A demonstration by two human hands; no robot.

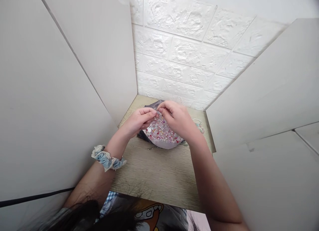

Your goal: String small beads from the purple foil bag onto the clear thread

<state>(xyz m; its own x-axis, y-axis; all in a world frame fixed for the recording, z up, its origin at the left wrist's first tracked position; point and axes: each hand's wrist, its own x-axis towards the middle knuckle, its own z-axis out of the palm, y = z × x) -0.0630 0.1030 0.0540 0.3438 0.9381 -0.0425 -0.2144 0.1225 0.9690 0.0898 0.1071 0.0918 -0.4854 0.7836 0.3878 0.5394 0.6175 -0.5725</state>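
Left hand [143,119] and right hand [178,119] mid-frame, thumb and fingertips pinched closed on both, tips nearly meeting. Anything between them is too small to make out from here. Pink-white beads [163,131] just below, centre frame, in a pale-lined pouch [167,145]. I'd keep both pinches over it so drops land inside, and steady one hand's fingertips against the other's. Pastel strands [198,124] right of centre on the worktop [159,173]; mind the right wrist there.
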